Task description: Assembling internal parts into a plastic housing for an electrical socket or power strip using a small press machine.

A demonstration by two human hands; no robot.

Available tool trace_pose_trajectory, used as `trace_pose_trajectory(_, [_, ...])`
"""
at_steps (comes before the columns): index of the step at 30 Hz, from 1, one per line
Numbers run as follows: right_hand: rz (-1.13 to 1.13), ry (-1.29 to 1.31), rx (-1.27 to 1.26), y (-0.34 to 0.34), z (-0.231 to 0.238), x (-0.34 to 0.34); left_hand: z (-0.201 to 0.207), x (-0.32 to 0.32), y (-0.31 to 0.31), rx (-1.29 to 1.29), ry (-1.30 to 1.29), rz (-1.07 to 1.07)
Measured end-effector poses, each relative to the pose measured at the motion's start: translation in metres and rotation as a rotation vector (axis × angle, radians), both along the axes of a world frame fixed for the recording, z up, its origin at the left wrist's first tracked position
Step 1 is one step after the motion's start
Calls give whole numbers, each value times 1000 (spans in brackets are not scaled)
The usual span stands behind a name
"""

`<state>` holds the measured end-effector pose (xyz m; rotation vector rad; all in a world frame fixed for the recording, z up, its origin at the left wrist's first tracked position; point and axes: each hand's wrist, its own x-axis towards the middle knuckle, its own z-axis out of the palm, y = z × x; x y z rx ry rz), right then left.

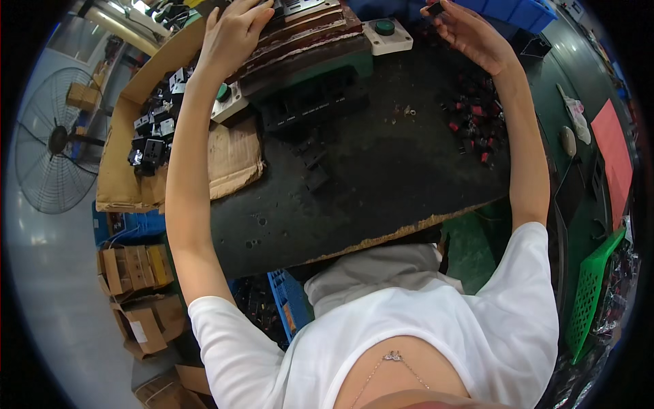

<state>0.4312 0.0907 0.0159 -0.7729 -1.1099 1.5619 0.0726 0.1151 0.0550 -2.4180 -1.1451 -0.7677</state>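
At the top edge of the head view, my left hand (235,35) is by the left side of a layered fixture (306,41) topped with a metal plate. Its fingers are bent and partly cut off by the picture's edge, so what they hold, if anything, is hidden. Up at the right, my right hand (471,35) pinches a small black part (434,9) between thumb and fingers. Below that hand lies a pile of small black and red parts (477,119). In front of the fixture sits a long black housing (317,109), with smaller black pieces (313,163) nearer me.
Green push buttons on white boxes (392,44) (230,103) flank the fixture. A cardboard box (119,157) of black sockets (153,146) stands left, beside a flat cardboard piece (235,157). A blue bin (524,13) is at the back right. The black table (381,184) has a worn front edge.
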Motion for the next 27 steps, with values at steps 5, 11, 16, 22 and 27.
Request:
trace_pose_trajectory(5, [-1, 54, -57, 1, -4, -12, 4, 7, -24, 79, -234, -263])
trace_pose_trajectory(11, [25, 14, -52, 1, -5, -14, -20, 33, -97, -519, 213, -345])
trace_pose_trajectory(16, [81, -95, 10, -4, -6, -22, -25, 17, -125, -694, 263, -214])
trace_pose_trajectory(22, [487, 145, 215, 7, -15, -33, -34, -2, -130, -705, 169, -138])
trace_pose_trajectory(27, [162, -157, -17, -9, -6, -34, -34, -3, -129, -554, 390, -228])
